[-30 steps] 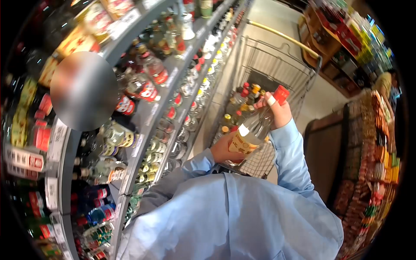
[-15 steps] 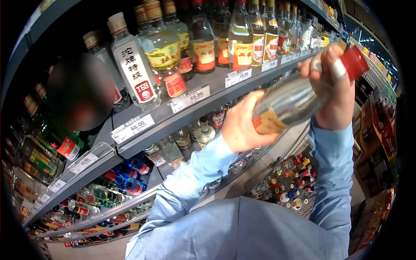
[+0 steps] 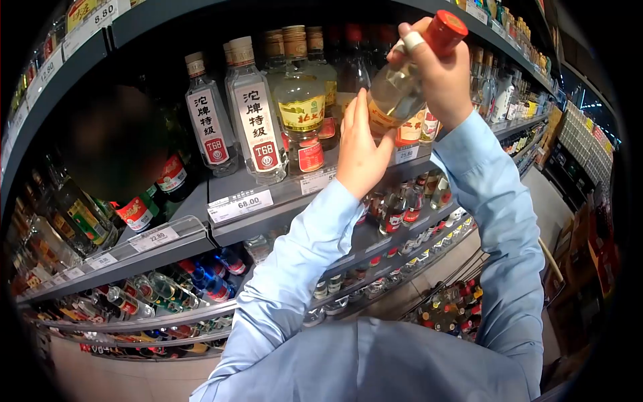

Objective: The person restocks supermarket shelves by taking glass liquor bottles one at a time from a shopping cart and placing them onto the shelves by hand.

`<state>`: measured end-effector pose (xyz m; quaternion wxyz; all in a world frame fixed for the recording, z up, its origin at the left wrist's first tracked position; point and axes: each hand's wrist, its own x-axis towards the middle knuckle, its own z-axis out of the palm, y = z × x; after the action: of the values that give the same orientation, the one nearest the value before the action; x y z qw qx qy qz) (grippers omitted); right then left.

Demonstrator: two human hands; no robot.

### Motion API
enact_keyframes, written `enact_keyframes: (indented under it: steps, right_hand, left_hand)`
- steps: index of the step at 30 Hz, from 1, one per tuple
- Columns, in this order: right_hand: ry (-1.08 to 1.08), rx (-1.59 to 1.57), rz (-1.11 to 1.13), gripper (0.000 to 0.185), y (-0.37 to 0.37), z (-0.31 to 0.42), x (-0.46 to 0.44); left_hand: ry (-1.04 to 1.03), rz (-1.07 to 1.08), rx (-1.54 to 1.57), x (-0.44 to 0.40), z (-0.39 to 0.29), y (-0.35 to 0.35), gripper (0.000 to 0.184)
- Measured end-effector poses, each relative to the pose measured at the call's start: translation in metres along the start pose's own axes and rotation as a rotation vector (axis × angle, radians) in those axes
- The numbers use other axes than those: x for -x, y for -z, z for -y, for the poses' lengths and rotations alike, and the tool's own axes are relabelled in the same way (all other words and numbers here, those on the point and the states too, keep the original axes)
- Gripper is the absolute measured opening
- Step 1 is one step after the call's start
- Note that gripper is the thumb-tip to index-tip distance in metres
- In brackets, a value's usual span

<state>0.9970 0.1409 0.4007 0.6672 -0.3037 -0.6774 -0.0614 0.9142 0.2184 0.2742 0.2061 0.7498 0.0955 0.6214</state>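
A clear glass liquor bottle (image 3: 396,90) with a red cap is tilted in front of the middle shelf, its cap up and to the right. My right hand (image 3: 442,84) is closed around its neck, just below the cap; a white band shows on one finger. At the lower end, the fingers and thumb of my left hand (image 3: 365,151) hold the bottle near its label. Behind it, upright bottles stand on the shelf, including a bottle with a yellow label (image 3: 301,114) and a white-labelled T68 bottle (image 3: 258,127).
The grey shelf edge (image 3: 268,218) carries price tags, among them a 68.00 tag (image 3: 240,206). Lower shelves hold more bottles, such as blue bottles (image 3: 213,281). A wire cart (image 3: 429,288) filled with bottles stands below my right arm. Another shelf (image 3: 161,23) runs overhead.
Both hands have carried the bottle left and up, closer to the shelf, and it is now steeper. The view has shifted, so the upper shelf shows more.
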Motion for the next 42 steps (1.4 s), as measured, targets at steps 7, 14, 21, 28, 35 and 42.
enact_keyframes:
  steps: [7, 14, 21, 28, 35, 42]
  right_hand:
    - [-0.259, -0.111, -0.032, 0.016, -0.003, -0.041, -0.007]
    - [-0.208, -0.026, -0.012, 0.023, -0.003, -0.077, -0.019]
    - [-0.163, 0.216, -0.073, 0.039, 0.004, -0.114, -0.025]
    - [-0.062, 0.411, -0.152, 0.038, 0.0, -0.129, -0.028]
    - [-0.106, 0.605, -0.202, 0.044, -0.015, -0.107, -0.024]
    - [-0.153, 0.557, -0.18, 0.067, -0.014, -0.096, -0.021]
  left_hand:
    - [0.252, 0.184, 0.252, -0.002, 0.034, -0.007, 0.061]
    - [0.42, 0.361, 0.433, -0.01, 0.024, 0.003, 0.037]
    - [0.603, 0.463, 0.498, -0.018, 0.021, 0.005, 0.034]
    - [0.773, 0.519, 0.371, -0.024, 0.006, 0.014, 0.039]
    - [0.726, 0.479, 0.369, -0.022, 0.014, 0.009, 0.087]
    - [0.683, 0.526, 0.387, -0.025, 0.004, 0.016, 0.085]
